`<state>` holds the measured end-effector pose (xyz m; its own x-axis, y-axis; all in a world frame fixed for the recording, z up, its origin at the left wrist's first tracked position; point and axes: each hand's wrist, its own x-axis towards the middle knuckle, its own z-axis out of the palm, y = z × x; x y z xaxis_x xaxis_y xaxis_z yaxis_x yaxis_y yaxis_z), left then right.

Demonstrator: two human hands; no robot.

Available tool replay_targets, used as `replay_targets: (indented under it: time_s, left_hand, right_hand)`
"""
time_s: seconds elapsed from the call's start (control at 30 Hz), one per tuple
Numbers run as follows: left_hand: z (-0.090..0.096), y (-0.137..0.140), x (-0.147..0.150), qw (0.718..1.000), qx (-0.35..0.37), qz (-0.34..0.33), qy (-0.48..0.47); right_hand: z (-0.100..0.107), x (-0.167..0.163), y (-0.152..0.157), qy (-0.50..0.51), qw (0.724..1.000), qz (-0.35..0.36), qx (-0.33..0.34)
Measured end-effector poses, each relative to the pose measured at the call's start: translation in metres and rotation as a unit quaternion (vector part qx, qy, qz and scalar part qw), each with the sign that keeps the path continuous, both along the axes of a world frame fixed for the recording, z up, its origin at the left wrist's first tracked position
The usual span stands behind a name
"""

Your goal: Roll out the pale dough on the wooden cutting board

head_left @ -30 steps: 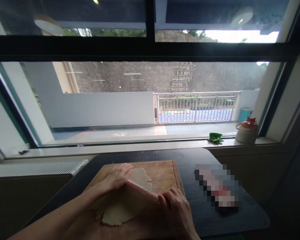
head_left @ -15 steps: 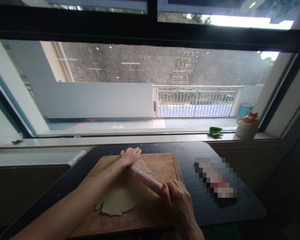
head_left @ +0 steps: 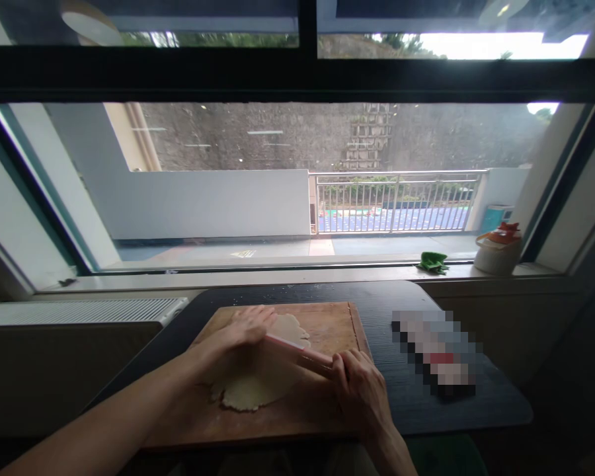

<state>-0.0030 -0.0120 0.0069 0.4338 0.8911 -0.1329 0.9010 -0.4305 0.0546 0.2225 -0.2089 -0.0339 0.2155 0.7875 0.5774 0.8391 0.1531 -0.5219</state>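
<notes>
A pale rolling pin lies slantwise across a flat sheet of dough on a wooden board. My left hand rests over the pin's far left end, palm down, fingers stretched out past it; that end is hidden beneath. Around the near right end, my right hand is closed, its fingers curled on the pin. The dough has a ragged edge toward me, and a lobe of it shows beyond the pin. My left forearm covers part of the board's left side.
The board sits on a dark table with a pixelated item at its right. On the window sill are a green cloth-like thing and a white container with an orange top. A white radiator stands left.
The rolling pin has tilted to lie flatter in the view, its right end moving up with my right hand. My left hand has shifted slightly down. The whole view has moved a little.
</notes>
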Motion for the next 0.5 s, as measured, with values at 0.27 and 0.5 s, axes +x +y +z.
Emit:
replay_targets:
  time_s: [0.27, 0.5]
  left_hand:
    - [-0.001, 0.05, 0.069, 0.998, 0.046, 0.041, -0.016]
    - [-0.004, 0.05, 0.065, 0.996, 0.067, 0.055, -0.029]
  right_hand:
    - [0.001, 0.002, 0.0, -0.02, 1.0, 0.0, -0.012]
    - [0.002, 0.0, 0.0, -0.013, 1.0, 0.003, -0.027]
